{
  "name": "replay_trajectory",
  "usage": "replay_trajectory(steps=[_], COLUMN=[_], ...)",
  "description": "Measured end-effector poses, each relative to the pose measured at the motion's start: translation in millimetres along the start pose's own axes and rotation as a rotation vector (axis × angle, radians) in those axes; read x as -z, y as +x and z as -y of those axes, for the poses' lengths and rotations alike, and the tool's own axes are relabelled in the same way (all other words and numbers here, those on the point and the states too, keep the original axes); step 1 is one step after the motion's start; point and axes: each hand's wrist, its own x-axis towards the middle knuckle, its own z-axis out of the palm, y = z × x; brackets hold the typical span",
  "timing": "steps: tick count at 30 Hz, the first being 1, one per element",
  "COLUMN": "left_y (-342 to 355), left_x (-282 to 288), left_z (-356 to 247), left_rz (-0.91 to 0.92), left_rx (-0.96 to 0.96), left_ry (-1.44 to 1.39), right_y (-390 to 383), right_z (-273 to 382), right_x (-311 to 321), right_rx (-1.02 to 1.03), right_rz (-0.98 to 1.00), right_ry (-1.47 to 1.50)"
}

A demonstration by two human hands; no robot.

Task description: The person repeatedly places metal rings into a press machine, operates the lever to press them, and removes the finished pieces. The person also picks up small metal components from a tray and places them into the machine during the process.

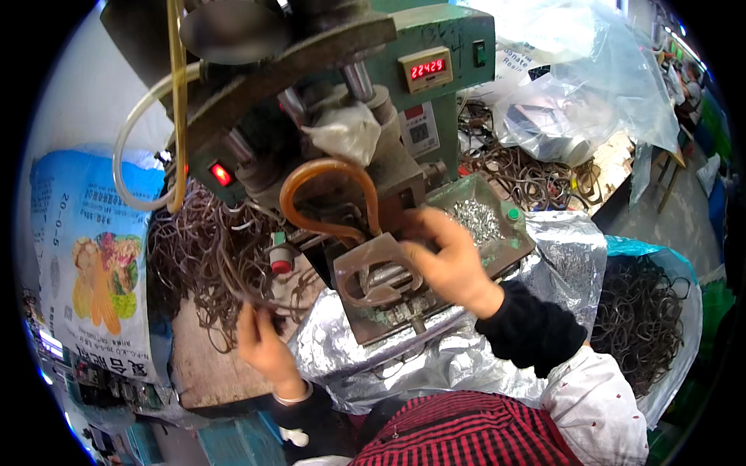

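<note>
My left hand [266, 351] is at the left of the machine, beside a tangled heap of brown curved strips [206, 241]. Its thumb and fingers close on a thin brown strip [289, 311] at the heap's edge. My right hand [458, 268] reaches in from the right to a metal fixture [365, 322] under the press head. Thumb and forefinger are apart there, next to a brownish translucent loop [357, 291] on the fixture; the fingertips are partly hidden. An orange-brown curved tube [311, 172] arches above the fixture.
The green press [458, 54] rises in front, with a lit red switch [221, 172] and a red button [281, 260]. A tray of small metal pieces [513, 250] adjoins the fixture. Silver foil [563, 256] covers the surface; a bag of strips [641, 326] stands at right, a printed sack [97, 264] at left.
</note>
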Motion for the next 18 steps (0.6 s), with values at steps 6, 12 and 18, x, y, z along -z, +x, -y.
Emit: replay_trajectory(steps=[6,12,18], left_y=[-25,27,9], left_x=[-17,-36,-33], left_z=[-8,-84,-79], left_rz=[-0.147,-0.070,0.115], left_rx=[-0.045,-0.606,-0.806], left_ry=[-0.234,-0.035,-0.118], right_y=[-10,-4,-24], right_z=[6,26,50], right_x=[-17,-21,-3], right_rx=[-0.202,-0.269,-0.165], right_rz=[0.005,0.070,0.121], right_ry=[0.322,0.464,0.306])
